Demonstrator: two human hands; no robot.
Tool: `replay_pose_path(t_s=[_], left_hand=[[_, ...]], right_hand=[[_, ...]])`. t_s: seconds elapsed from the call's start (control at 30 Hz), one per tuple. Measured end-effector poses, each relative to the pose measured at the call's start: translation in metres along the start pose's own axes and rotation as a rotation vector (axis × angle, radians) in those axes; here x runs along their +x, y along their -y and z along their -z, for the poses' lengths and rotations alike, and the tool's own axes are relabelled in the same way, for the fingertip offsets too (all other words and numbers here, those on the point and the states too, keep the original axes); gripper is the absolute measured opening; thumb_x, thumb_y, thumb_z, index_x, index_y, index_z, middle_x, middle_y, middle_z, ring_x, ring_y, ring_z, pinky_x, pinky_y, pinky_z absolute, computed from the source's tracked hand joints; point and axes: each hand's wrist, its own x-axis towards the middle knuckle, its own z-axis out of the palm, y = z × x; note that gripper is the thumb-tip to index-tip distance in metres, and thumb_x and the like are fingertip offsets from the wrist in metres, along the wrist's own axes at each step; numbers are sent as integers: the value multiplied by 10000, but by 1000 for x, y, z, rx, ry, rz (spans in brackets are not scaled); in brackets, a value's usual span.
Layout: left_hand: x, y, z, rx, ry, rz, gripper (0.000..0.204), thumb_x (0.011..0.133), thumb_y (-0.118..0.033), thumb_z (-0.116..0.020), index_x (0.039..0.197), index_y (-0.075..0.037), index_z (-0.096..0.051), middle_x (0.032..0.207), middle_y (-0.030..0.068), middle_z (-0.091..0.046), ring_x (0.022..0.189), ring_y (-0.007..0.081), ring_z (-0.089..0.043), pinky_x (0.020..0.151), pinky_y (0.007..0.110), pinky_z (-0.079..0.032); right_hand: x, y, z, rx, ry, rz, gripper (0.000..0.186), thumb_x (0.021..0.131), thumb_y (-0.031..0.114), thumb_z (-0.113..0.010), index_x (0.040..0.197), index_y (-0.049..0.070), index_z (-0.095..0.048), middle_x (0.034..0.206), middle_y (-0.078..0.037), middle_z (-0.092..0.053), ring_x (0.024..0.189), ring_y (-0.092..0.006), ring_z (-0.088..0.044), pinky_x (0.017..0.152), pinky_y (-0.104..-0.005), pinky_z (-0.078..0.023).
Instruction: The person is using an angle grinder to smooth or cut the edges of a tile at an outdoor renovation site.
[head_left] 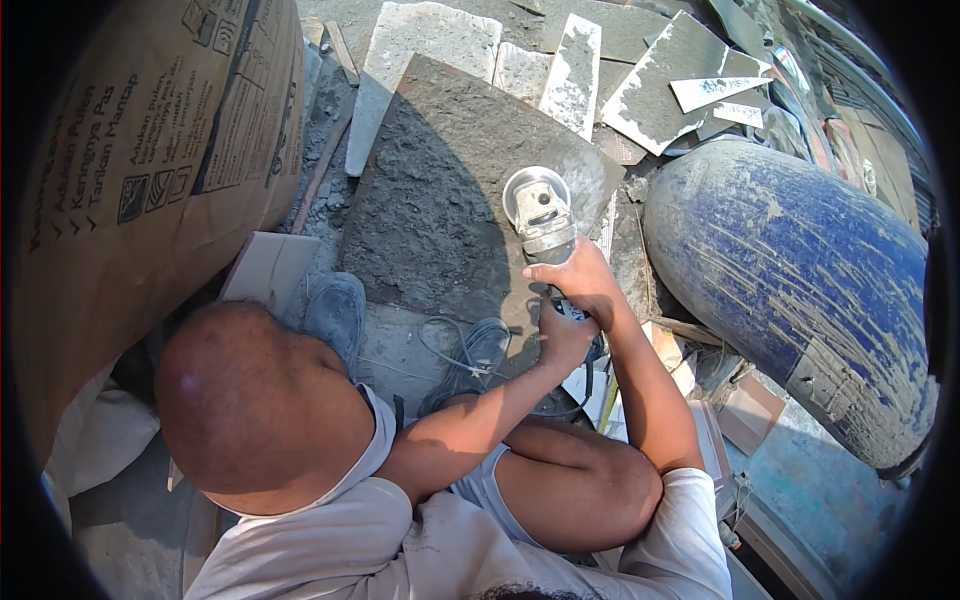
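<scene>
I observed the right hand (583,278) closed around the angle grinder (544,222), the left hand (566,336) wrapped around its rear. I noted dark printing (160,192) on the brown paper sack (135,270).

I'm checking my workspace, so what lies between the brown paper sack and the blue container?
In the head view, mainly the rough grey slab, with the grinder at its right part.

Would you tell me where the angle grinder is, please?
In the head view, the angle grinder is right of centre, in both hands, over the rough slab.
</scene>
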Motion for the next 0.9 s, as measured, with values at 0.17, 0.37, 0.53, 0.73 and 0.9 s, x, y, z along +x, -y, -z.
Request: replay_pose_path(t_s=[0.17,0.37,0.53,0.73,0.9], left_hand=[[6,20,-2,72,-29,163,561,669,-94,-776,1143,-27,-483,1013,72,-619,869,175,-625,765,344,-502],[-5,12,-11,38,22,82,624,671,-121,-803,1194,-43,-471,1078,88,-622,969,217,-628,842,359,-496],[8,15,-12,51,39,41,666,657,-130,-808,1210,-24,-451,1101,115,-629,1006,238,-632,866,371,-495],[14,10,-15,-54,64,147,642,669,-120,-800,1205,-17,-463,1097,107,-624,1013,225,-625,872,368,-487],[-9,8,-18,21,45,209,736,675,-129,-814,1295,-32,-428,1187,111,-591,1084,228,-600,945,367,-462]], right_hand=[[8,-10,0,-96,60,-88,425,673,177,-755,1047,-13,-688,937,-134,-722,846,-217,-667,811,-346,-514],[-4,-26,4,-38,7,-77,464,644,259,-743,1019,-9,-694,939,-228,-714,901,-366,-695,800,-400,-530],[10,-8,9,-186,-20,-6,451,635,262,-730,982,-24,-694,876,-270,-692,820,-395,-686,770,-418,-536],[12,-4,14,-153,58,-133,473,633,255,-742,1005,-34,-689,907,-254,-701,821,-353,-691,761,-396,-532],[-4,-20,15,-99,57,-152,440,643,246,-751,976,-33,-684,858,-184,-709,788,-263,-678,758,-363,-527]])
